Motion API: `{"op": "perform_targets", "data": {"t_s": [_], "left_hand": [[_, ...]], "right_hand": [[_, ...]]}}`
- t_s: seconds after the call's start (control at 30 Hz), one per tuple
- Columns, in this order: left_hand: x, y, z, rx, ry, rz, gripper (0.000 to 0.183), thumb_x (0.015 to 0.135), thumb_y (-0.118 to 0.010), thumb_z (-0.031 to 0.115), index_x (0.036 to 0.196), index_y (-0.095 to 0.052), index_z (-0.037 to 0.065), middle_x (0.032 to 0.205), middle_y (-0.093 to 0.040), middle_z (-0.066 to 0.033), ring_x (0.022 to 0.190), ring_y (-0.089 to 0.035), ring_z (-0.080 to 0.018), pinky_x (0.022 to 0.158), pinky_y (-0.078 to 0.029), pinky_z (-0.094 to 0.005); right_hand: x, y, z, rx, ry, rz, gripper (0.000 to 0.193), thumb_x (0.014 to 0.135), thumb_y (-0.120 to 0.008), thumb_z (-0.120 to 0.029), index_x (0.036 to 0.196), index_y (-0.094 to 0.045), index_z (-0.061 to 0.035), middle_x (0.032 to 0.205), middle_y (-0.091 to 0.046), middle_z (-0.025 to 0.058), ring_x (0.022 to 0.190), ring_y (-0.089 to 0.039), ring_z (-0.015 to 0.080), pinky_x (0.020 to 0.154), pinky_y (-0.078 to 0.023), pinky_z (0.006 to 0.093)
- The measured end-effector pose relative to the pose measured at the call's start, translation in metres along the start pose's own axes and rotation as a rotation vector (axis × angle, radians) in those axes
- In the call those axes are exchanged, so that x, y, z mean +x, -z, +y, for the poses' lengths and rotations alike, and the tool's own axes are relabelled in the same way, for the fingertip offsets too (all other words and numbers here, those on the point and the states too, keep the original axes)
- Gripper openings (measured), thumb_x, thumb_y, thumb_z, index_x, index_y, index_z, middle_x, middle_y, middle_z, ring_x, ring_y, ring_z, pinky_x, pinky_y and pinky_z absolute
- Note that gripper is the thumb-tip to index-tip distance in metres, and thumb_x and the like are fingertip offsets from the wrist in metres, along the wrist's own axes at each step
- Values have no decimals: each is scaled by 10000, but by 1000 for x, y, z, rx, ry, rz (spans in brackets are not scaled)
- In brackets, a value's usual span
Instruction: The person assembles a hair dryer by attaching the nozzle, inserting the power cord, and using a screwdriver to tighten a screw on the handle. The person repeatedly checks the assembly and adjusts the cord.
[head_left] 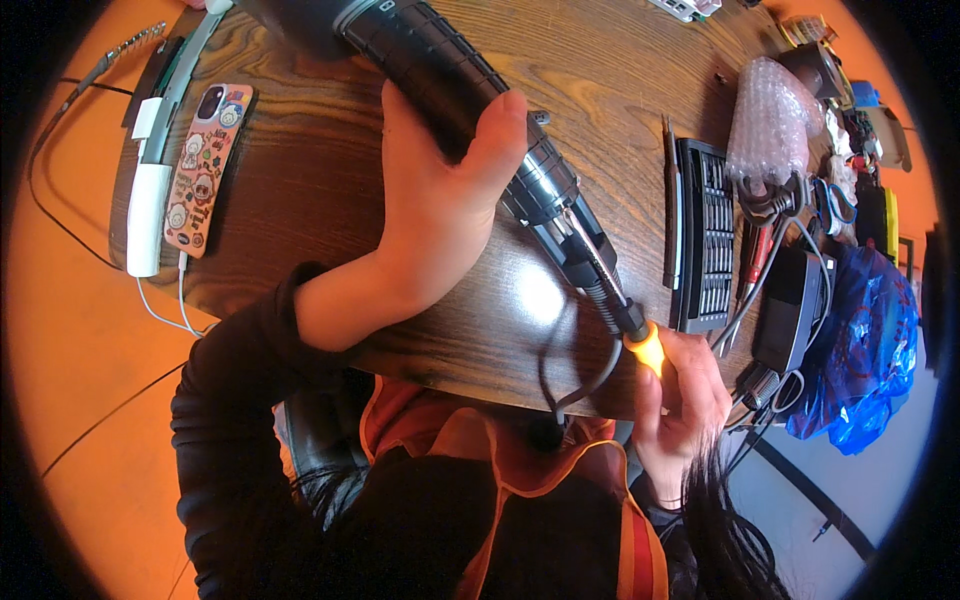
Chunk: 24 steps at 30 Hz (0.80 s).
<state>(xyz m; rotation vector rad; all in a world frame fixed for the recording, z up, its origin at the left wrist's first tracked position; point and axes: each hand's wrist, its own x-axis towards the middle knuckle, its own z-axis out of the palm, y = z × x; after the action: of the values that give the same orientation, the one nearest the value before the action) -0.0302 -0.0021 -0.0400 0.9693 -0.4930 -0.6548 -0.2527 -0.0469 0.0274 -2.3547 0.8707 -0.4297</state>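
A black corded power tool (430, 60) with a long ribbed body lies slantwise across the table, its wide end cut off at the top edge. My left hand (440, 190) is closed around the middle of the body, thumb on the upper side. Toward me, the tool's narrow end (575, 262) looks opened, with inner parts showing; a ribbed cord sleeve and black cord leave it. My right hand (680, 400) grips a screwdriver by its yellow handle (645, 348). The screwdriver's metal shaft runs along the opened end; where its tip sits is hard to make out.
On the left lie a phone in a patterned case (205, 170) and a white stick-shaped object (150, 220). To the right are a screwdriver bit case (705, 235), bubble wrap (770, 125), a black box (795, 308), cables and a blue plastic bag (860, 350). The table's near edge curves before me.
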Motion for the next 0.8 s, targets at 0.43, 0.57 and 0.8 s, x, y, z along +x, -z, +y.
{"op": "perform_targets", "data": {"t_s": [0.43,0.57,0.8], "left_hand": [[-1,-3,0,34,-15,13,378,817,-643,154,1074,-389,41,864,-517,-12,756,-512,-71,675,-451,-210],[1,0,1,83,-39,-18,379,816,-644,151,1073,-388,40,869,-518,-14,757,-513,-71,676,-453,-211],[1,-2,1,41,-48,0,397,812,-651,148,1083,-381,41,869,-518,-13,757,-518,-73,679,-456,-207]], "right_hand": [[0,-3,3,-86,-36,-5,322,771,-594,-22,1079,-536,50,863,-573,174,778,-563,278,716,-462,347],[3,-7,8,-88,40,7,298,715,-660,11,999,-572,27,853,-573,149,772,-562,268,692,-462,334],[8,-16,13,-14,163,158,415,686,-717,-32,1057,-538,23,871,-607,128,742,-561,250,677,-465,326]]}}
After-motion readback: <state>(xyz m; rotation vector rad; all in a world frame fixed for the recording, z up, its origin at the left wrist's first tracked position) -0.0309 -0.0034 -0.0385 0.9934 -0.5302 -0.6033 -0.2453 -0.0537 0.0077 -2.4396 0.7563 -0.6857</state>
